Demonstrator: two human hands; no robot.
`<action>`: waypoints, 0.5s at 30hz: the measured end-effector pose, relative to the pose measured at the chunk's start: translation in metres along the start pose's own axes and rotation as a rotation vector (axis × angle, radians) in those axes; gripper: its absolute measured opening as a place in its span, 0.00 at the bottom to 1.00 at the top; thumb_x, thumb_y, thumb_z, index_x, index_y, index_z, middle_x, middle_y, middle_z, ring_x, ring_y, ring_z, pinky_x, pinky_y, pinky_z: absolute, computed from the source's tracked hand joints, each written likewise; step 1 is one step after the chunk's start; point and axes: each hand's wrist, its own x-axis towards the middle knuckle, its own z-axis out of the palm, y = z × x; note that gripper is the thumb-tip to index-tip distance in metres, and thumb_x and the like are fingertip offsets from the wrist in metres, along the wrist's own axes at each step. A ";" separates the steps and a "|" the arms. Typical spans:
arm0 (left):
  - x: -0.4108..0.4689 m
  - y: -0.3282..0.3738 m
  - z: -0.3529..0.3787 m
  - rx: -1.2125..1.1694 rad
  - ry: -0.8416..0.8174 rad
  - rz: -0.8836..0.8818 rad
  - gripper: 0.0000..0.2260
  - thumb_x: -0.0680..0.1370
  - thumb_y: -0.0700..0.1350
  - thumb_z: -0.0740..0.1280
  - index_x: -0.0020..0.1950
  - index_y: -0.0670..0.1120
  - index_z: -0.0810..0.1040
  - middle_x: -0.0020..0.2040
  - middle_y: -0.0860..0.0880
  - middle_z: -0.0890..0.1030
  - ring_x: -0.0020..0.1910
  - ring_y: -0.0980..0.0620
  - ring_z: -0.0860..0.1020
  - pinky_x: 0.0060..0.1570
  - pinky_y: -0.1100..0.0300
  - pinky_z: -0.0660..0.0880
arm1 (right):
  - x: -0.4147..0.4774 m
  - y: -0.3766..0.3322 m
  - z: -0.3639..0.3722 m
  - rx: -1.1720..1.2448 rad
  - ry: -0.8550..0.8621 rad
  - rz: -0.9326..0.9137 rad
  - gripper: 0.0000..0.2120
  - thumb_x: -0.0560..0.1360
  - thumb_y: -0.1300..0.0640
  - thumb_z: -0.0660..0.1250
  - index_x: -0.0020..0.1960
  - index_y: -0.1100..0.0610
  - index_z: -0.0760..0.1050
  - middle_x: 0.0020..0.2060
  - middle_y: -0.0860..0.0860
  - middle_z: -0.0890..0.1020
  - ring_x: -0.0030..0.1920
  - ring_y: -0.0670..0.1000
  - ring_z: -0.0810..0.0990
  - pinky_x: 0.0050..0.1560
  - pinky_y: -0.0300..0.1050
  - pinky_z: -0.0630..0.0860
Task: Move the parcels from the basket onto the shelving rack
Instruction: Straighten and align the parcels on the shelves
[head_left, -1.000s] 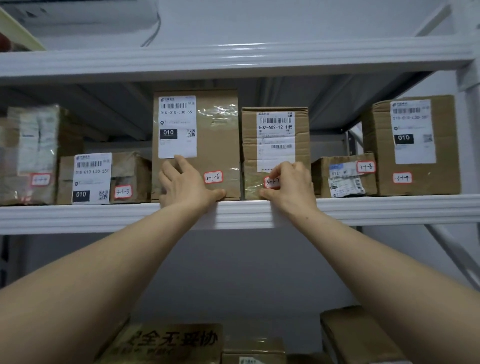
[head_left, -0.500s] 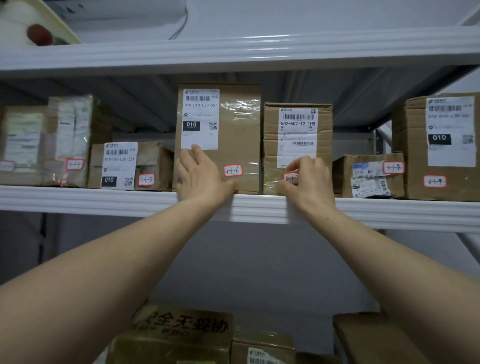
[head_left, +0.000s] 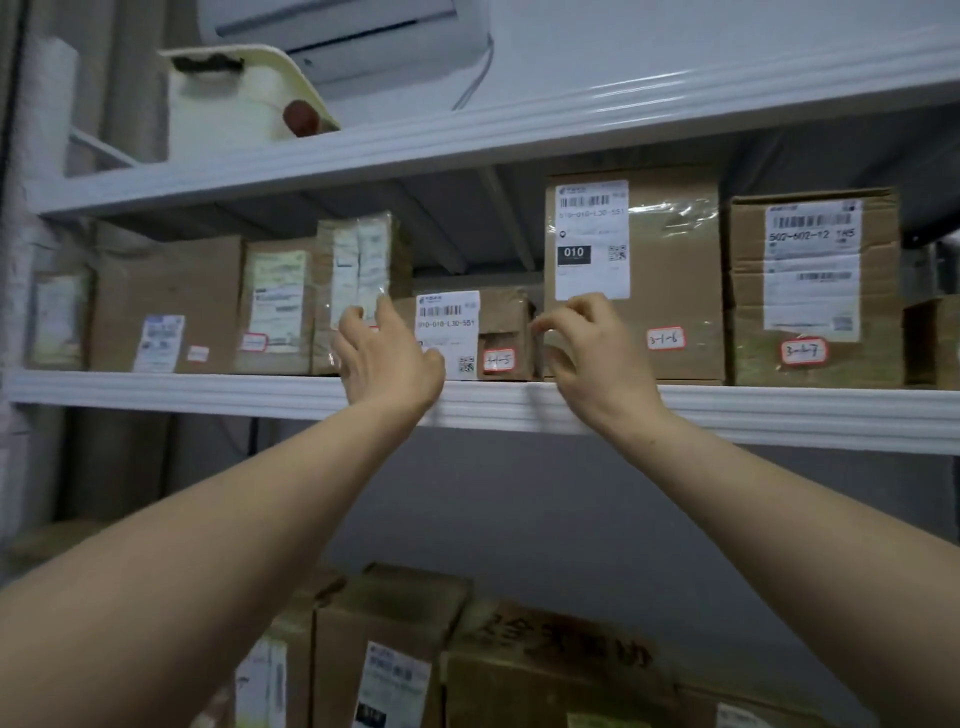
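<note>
Both hands have shifted left along the shelf (head_left: 208, 389), off the tall box (head_left: 670, 270) and its right-hand neighbour, to flank the low box (head_left: 498, 325). The low box stands on the middle shelf, between the wrapped parcel (head_left: 358, 260) and the tall box. Left hand (head_left: 387, 358): fingers extended, in front of the low box's left edge. Right hand (head_left: 592, 358): fingers loosely curled at the gap beside the tall box; I cannot tell whether they grip anything. The hands are apart. I judge the next parcel in the row is being straightened. The view has also swung left; the basket is out of view.
</note>
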 end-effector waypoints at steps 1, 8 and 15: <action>0.009 -0.013 -0.004 -0.004 -0.012 -0.022 0.32 0.76 0.47 0.67 0.76 0.46 0.54 0.75 0.40 0.49 0.74 0.39 0.50 0.69 0.45 0.59 | 0.005 -0.011 0.011 -0.033 -0.016 -0.004 0.13 0.77 0.63 0.63 0.60 0.57 0.78 0.57 0.56 0.72 0.56 0.58 0.72 0.52 0.48 0.72; 0.063 -0.080 -0.004 0.003 -0.095 -0.044 0.40 0.76 0.57 0.67 0.78 0.47 0.46 0.76 0.38 0.46 0.75 0.37 0.45 0.72 0.43 0.51 | 0.016 -0.068 0.074 -0.290 0.006 0.051 0.16 0.69 0.61 0.73 0.56 0.51 0.81 0.61 0.59 0.75 0.64 0.64 0.70 0.59 0.57 0.67; 0.083 -0.097 0.004 0.045 -0.191 -0.140 0.47 0.74 0.67 0.62 0.77 0.49 0.36 0.75 0.32 0.36 0.75 0.36 0.37 0.72 0.42 0.39 | 0.023 -0.077 0.088 -0.316 -0.112 0.217 0.14 0.79 0.52 0.61 0.64 0.46 0.72 0.65 0.51 0.65 0.68 0.54 0.59 0.64 0.50 0.58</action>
